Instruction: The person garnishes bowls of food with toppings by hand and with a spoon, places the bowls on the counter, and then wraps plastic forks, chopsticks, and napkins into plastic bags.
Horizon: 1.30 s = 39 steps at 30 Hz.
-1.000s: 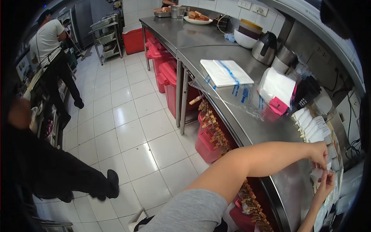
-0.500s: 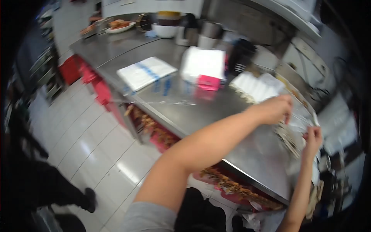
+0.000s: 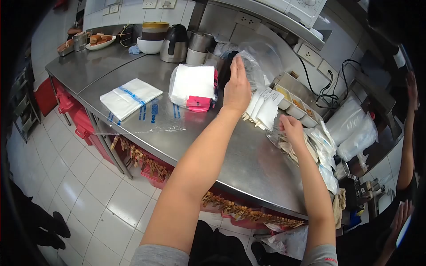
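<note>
My left hand [image 3: 237, 91] is raised over the steel counter, its fingers stretched upward beside a clear plastic bag [image 3: 253, 71]. Whether it touches the bag cannot be made out. Curled fingers show on my right hand [image 3: 291, 128], just right of a row of white paper-wrapped packets [image 3: 266, 106] with pale ends sticking out; what it holds, if anything, is too small to tell. Below that hand lies a pile of pale utensils and cloth-like wraps [image 3: 299, 150]. A stack of white sheets [image 3: 194, 82] with a pink packet [image 3: 198, 103] stands left of my left hand.
A folded white bag pack [image 3: 131, 97] lies on the counter [image 3: 239, 166]. Behind are a steel jug [image 3: 173, 44], stacked bowls [image 3: 153, 37] and a divided container [image 3: 295, 104]. Clothespins [image 3: 239, 210] line the front edge. Another person's arm [image 3: 407, 146] shows at right.
The view has swung right. My hands, close together earlier, are now apart; the left has risen toward the clear bag with its fingers stretched, while the right is beside the wrapped packets.
</note>
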Each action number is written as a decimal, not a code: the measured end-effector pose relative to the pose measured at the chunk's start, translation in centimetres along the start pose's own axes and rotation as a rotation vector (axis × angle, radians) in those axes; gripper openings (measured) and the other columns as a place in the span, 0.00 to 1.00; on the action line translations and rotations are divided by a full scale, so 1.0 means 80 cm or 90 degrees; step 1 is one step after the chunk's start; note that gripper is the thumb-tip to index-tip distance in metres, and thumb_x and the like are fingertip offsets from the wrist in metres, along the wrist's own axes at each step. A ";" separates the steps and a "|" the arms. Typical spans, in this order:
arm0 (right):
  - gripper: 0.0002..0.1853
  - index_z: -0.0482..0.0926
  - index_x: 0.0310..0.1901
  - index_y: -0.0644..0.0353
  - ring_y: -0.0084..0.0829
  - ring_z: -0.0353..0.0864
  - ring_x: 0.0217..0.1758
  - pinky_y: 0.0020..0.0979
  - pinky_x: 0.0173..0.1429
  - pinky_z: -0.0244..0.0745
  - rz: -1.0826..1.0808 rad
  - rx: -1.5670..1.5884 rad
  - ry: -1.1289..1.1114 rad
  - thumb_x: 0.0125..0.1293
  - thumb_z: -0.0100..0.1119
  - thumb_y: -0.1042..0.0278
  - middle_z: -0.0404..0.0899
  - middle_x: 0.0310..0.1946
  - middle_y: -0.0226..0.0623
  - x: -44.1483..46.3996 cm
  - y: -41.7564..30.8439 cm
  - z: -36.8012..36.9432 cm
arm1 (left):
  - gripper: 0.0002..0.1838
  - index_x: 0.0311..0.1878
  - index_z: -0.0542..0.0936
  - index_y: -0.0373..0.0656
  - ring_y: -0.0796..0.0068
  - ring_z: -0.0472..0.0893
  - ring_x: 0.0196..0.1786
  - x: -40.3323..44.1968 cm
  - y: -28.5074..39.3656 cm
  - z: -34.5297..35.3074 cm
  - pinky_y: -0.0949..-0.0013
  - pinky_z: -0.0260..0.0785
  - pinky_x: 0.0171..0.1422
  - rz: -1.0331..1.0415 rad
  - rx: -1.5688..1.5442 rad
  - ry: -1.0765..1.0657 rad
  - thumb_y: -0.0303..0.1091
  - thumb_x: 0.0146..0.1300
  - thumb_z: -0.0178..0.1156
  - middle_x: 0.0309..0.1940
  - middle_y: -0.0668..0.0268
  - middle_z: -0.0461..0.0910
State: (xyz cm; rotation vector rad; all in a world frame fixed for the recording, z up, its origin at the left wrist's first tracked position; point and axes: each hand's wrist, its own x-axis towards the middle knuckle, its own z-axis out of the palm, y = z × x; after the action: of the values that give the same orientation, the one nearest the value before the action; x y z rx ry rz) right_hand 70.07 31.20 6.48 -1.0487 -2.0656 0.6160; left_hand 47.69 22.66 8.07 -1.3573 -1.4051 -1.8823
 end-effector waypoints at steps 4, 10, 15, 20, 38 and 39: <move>0.32 0.78 0.33 0.78 0.39 0.82 0.33 0.33 0.38 0.73 0.221 -0.216 -0.083 0.56 0.60 0.44 0.81 0.30 0.50 0.051 -0.020 0.031 | 0.36 0.68 0.50 0.29 0.41 0.66 0.62 0.001 0.003 -0.003 0.58 0.68 0.60 0.017 0.011 0.011 0.20 0.56 0.50 0.64 0.40 0.57; 0.28 0.79 0.37 0.74 0.31 0.80 0.28 0.32 0.30 0.72 0.221 0.067 -0.036 0.48 0.71 0.52 0.81 0.31 0.44 0.070 0.032 0.050 | 0.36 0.68 0.52 0.31 0.44 0.70 0.59 -0.002 0.007 0.004 0.59 0.73 0.54 0.046 0.005 0.004 0.19 0.55 0.51 0.64 0.44 0.59; 0.24 0.80 0.38 0.68 0.27 0.76 0.25 0.30 0.27 0.68 0.227 0.001 -0.078 0.48 0.71 0.55 0.80 0.28 0.38 0.065 0.035 0.032 | 0.35 0.68 0.52 0.31 0.43 0.70 0.58 -0.002 0.014 0.001 0.58 0.73 0.54 0.049 -0.015 -0.015 0.19 0.55 0.50 0.63 0.43 0.59; 0.14 0.79 0.25 0.66 0.25 0.70 0.17 0.31 0.21 0.61 0.279 0.027 -0.086 0.53 0.69 0.62 0.77 0.20 0.35 0.063 0.025 0.042 | 0.35 0.68 0.52 0.32 0.43 0.70 0.58 -0.003 0.017 0.000 0.57 0.71 0.55 0.050 -0.027 -0.030 0.19 0.55 0.50 0.63 0.43 0.60; 0.11 0.72 0.29 0.58 0.23 0.75 0.24 0.24 0.30 0.70 0.145 0.437 0.075 0.50 0.67 0.74 0.76 0.25 0.32 0.058 0.020 0.017 | 0.34 0.66 0.56 0.31 0.45 0.68 0.62 -0.003 0.018 0.005 0.60 0.67 0.60 0.074 -0.045 -0.024 0.18 0.54 0.51 0.63 0.45 0.61; 0.11 0.72 0.29 0.59 0.23 0.75 0.25 0.24 0.30 0.70 0.104 0.386 0.085 0.49 0.67 0.74 0.76 0.24 0.32 0.061 0.022 0.015 | 0.34 0.66 0.56 0.30 0.45 0.68 0.62 -0.003 0.018 0.005 0.60 0.67 0.60 0.075 -0.046 -0.024 0.18 0.54 0.51 0.63 0.45 0.61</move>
State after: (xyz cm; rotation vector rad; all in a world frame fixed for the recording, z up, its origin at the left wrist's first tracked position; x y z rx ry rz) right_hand 68.06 36.10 6.42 -0.8674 -1.5321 1.1340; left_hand 49.13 22.39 8.54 -1.4831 -1.2570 -1.8564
